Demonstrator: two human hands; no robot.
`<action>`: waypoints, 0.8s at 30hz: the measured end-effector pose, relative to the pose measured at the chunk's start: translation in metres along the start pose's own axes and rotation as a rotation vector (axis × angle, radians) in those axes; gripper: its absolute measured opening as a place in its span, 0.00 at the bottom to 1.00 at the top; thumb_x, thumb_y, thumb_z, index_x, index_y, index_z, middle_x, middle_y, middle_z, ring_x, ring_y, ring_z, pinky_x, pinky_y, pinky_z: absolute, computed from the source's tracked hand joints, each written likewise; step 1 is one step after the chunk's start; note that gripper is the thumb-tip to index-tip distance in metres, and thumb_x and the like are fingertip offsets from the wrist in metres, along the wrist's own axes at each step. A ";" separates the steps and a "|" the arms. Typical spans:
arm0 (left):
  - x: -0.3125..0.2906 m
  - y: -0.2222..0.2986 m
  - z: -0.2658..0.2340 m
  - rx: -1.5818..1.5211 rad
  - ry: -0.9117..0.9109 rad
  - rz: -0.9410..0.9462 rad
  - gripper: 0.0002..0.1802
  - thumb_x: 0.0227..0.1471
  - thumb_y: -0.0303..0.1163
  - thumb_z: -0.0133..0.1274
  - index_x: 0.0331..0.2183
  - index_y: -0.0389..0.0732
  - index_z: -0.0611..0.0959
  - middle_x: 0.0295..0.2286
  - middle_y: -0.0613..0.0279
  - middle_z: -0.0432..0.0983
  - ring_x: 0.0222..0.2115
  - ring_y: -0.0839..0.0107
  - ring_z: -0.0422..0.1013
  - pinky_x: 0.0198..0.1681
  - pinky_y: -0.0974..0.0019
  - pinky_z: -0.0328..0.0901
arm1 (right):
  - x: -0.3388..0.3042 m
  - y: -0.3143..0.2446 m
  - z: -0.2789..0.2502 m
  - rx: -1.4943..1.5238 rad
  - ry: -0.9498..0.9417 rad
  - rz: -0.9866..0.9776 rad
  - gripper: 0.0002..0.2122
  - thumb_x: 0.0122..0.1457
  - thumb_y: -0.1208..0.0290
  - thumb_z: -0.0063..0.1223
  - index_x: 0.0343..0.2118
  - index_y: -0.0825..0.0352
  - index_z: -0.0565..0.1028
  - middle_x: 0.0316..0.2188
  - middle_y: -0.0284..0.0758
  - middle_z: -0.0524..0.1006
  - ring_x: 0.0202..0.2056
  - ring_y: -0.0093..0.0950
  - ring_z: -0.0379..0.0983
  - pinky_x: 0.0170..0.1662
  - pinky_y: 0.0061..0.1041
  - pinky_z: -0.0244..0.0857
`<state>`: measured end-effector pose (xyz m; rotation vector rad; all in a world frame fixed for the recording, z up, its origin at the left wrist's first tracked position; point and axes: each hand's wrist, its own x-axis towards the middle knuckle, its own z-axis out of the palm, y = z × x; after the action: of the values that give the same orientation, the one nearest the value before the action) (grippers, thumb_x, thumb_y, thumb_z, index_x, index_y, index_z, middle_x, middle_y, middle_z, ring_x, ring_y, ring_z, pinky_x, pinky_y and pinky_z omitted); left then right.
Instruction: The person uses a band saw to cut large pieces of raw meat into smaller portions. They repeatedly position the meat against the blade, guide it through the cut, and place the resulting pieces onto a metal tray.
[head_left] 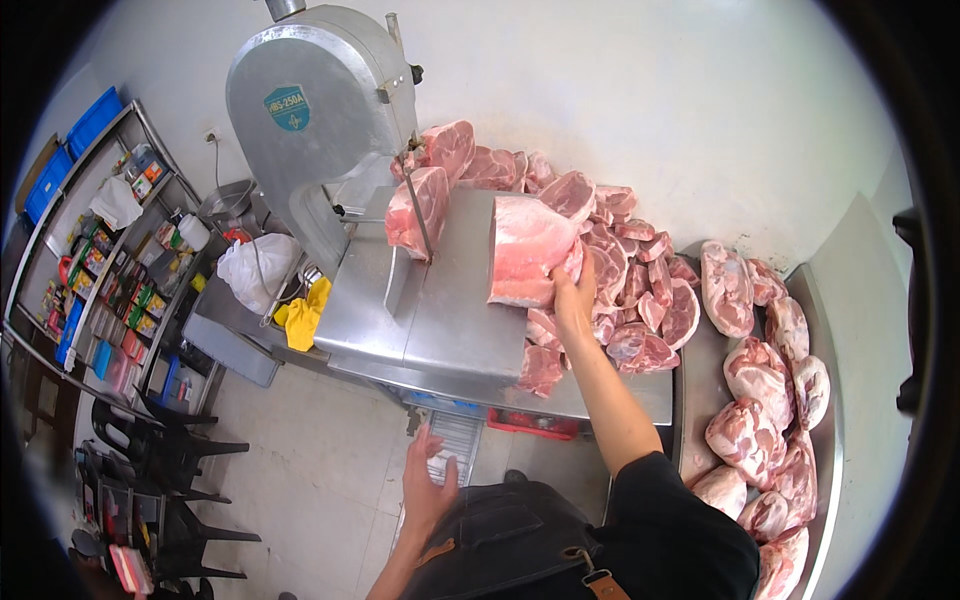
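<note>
My right hand grips the near right end of a large pale-pink piece of raw meat, which rests on the steel saw table. Some fingers are hidden behind the meat. Low in front of my apron, my left hand is held in the air with its fingers apart and nothing in it. To the left of the large piece, a thick cut of meat stands against the blade of a grey bone band saw. Many cut slices are heaped behind and right of the large piece.
Large uncut meat pieces lie in a steel trough along the right side. Left of the saw are a yellow cloth and a white plastic bag. Shelves and black chairs stand farther left. A red tray sits below the table.
</note>
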<state>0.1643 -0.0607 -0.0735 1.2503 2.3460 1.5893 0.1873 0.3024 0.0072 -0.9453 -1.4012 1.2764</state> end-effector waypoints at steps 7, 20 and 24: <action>0.066 0.049 0.002 0.013 0.212 0.187 0.40 0.50 0.21 0.66 0.63 0.31 0.71 0.45 0.49 0.77 0.44 0.59 0.74 0.49 0.58 0.70 | -0.034 0.016 -0.016 0.046 -0.057 -0.100 0.41 0.54 0.68 0.61 0.72 0.69 0.59 0.67 0.51 0.67 0.69 0.44 0.63 0.71 0.38 0.55; 0.116 0.064 0.040 -0.064 0.164 0.168 0.56 0.34 0.31 0.70 0.65 0.31 0.63 0.59 0.43 0.63 0.62 0.46 0.62 0.65 0.49 0.60 | -0.117 -0.027 -0.030 0.094 -0.447 0.075 0.42 0.54 0.72 0.60 0.71 0.71 0.53 0.66 0.51 0.64 0.67 0.42 0.62 0.70 0.38 0.55; 0.115 0.052 0.041 -0.127 0.121 0.166 0.56 0.37 0.33 0.72 0.66 0.32 0.64 0.59 0.45 0.64 0.61 0.49 0.64 0.64 0.49 0.62 | -0.106 -0.017 -0.043 -0.158 -0.549 -0.140 0.45 0.58 0.65 0.65 0.72 0.74 0.50 0.68 0.53 0.60 0.70 0.45 0.57 0.73 0.42 0.50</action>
<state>0.1360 0.0506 -0.0074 1.3899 2.2166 1.8817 0.2535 0.2077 0.0066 -0.6010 -1.9788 1.3925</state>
